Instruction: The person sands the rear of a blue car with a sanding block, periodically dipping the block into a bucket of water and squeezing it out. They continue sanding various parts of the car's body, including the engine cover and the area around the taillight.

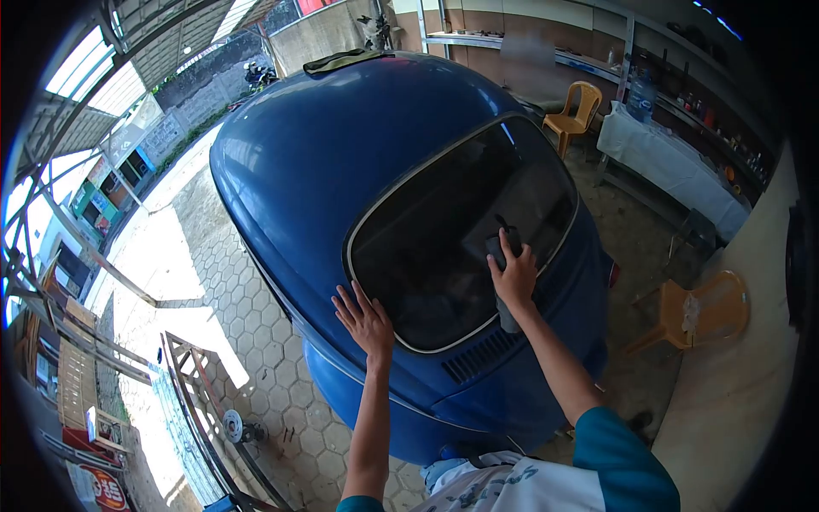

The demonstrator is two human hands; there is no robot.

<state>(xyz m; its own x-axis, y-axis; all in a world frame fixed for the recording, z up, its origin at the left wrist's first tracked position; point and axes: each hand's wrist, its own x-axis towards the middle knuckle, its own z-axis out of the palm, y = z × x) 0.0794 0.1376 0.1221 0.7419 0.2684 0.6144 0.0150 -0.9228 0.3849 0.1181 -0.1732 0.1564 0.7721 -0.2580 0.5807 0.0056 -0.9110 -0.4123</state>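
A blue rounded car (324,145) stands in front of me, its dark rear window (426,247) framed by a pale trim strip. My left hand (367,322) rests with spread fingers at the lower left corner of that window, on the frame and the blue body. Over the right part of the glass, my right hand (516,277) is wrapped around a dark, long-bodied handheld tool (508,320). The tool's lower end points down toward the vent slots (482,354) under the window; its exact kind I cannot tell.
A dark cloth (345,61) lies on the car roof. To the right are two orange plastic chairs (704,309), a covered table (665,154) with a water jug (640,96), and a wall shelf. Hexagonal paving (281,367) and a metal frame (205,410) lie left.
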